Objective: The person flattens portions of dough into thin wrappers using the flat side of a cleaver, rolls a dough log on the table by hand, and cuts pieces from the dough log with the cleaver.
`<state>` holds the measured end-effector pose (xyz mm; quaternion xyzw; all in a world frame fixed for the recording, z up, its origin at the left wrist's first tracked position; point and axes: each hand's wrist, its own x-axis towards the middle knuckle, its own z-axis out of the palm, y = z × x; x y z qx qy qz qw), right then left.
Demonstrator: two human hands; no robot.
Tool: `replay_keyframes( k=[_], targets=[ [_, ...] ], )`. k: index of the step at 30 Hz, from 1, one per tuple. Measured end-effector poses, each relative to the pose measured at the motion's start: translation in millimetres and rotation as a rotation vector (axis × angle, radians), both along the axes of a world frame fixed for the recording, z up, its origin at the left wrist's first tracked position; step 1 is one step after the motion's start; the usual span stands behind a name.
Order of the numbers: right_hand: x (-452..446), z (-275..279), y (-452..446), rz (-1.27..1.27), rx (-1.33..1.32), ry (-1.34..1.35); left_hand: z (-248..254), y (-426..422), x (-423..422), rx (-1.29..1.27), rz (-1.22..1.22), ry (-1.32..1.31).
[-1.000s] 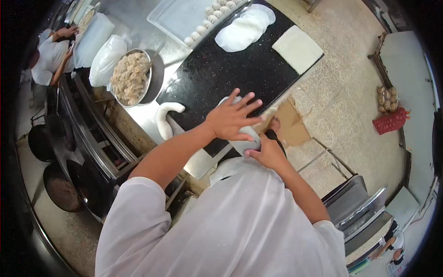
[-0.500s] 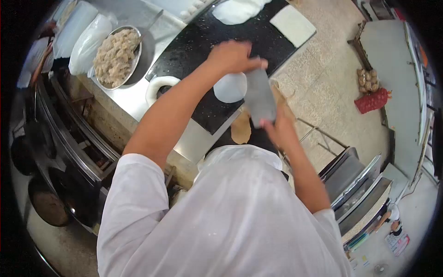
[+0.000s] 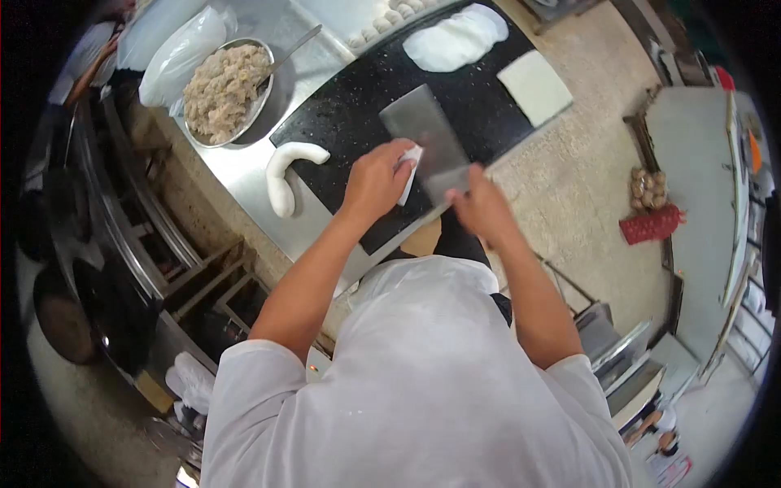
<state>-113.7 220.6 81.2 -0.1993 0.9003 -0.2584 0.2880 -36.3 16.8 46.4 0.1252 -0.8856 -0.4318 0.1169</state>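
Note:
My right hand [image 3: 484,207] grips a broad, flat metal cleaver [image 3: 425,130] near its lower right end, and the blade slants over the black work surface [image 3: 342,122]. Pinched in my left hand [image 3: 377,180] is a thin white dough wrapper [image 3: 412,177], seen nearly edge-on just left of the blade. A curved roll of white dough [image 3: 285,175] lies at the left edge of the black surface. Farther back rests a large, flat, rounded white piece [image 3: 455,39], apparently dough.
A metal bowl [image 3: 266,102] of pale, lumpy filling [image 3: 221,93] with a spoon [image 3: 297,50] stands at the back left. Small dough pieces [image 3: 382,24] line the far edge. A white square slab [image 3: 535,88] lies at the right edge. Black pans [image 3: 69,313] are at left.
The round wrapper that lay flat on the black surface is now lifted in my left hand. My left hand has left the cleaver and moved down; the blade has swung to the upper left.

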Motion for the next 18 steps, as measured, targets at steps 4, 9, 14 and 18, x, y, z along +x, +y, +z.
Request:
replay_keyframes(
  k=[4, 9, 14, 18],
  targets=[
    [1, -23, 6, 0.318, -0.036, -0.198, 35, 7, 14, 0.014, 0.059, -0.031],
    [-53, -19, 59, 0.44, -0.14, -0.257, 60, 17, -35, 0.258, 0.277, -0.013],
    [-122, -9, 124, 0.246, -0.135, -0.291, 37, -7, -148, 0.566, 0.513, 0.077],
    [-166, -20, 147, -0.042, -0.307, -0.374, -2, -23, -168, 0.026, 0.477, -0.087]
  ],
)
